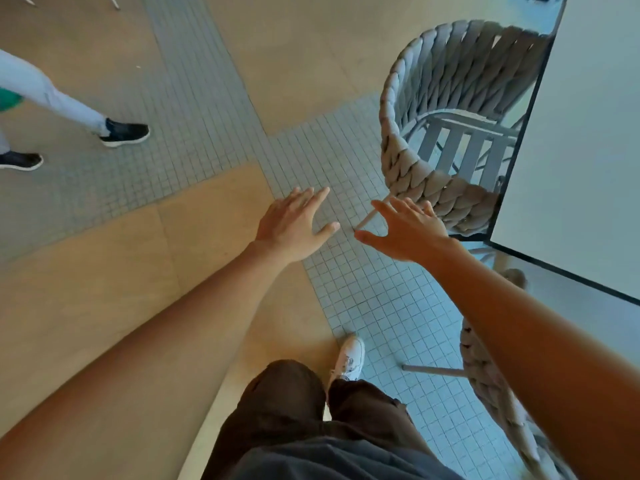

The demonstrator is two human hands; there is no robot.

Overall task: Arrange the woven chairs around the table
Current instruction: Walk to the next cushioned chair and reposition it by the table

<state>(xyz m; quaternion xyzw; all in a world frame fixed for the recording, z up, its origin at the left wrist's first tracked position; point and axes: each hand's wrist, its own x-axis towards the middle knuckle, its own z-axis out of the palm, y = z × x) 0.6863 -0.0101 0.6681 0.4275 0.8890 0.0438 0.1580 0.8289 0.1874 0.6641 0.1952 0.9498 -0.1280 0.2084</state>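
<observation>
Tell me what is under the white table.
The slatted seat of the upper woven chair reaches under the edge of the white table. Thin chair legs show beside it. The tabletop hides everything further under it, including its own base.

Woven chair (446, 133): upright on the tiled floor, curved back and arms of thick grey-beige braided rope, slatted grey seat frame visible inside. Front of seat tucked under the edge of the bench (588, 150), a pale top with a dark rim. Second woven chair (485, 372): same braided weave, near the bench corner, only partly in view, thin leg showing on the tiles.
</observation>
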